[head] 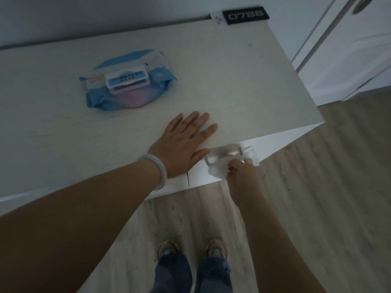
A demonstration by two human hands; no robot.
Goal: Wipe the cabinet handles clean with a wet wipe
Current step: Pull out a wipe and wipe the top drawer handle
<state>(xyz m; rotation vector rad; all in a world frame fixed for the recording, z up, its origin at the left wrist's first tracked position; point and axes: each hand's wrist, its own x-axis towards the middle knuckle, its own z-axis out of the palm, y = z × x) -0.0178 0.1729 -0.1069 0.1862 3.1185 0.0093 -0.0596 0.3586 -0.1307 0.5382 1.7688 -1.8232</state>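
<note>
Handle (pixel 224 154): metal pull on the cabinet front just under the top's front edge; the wet wipe (pixel 218 170) is draped over it, touching it along most of its length.
Right hand (pixel 243 176): fingers curled, pinching the wipe from below and in front of the handle. Likely held this way so the cloth wraps the bar and can be dragged along it.
Wipe, loose ends: one corner sticks out past the far side of the grip, another flap hangs below the handle on the near-left side.
Left hand (pixel 186 142): flat and spread, palm down on the cabinet top (pixel 243 81), just up and left of the grip, thumb nearly touching the wipe. Holds nothing; looks like a brace for leaning over the edge.
Bracelet (pixel 155 172): pale bangle on the left wrist, behind the bracing hand.
Door gap (pixel 187 180): dark seam in the cabinet front, left of the grip.
In the way: nothing sits between grip and handle; the overhanging top hides the handle's back side.
Wipe pack (pixel 127 81): blue, lid flap up, well beyond and left of the grip.
Number plate (pixel 245 15): black, at the far back edge.
Tall cupboard handle (pixel 361 5): far right, well apart, not wiped now.
</note>
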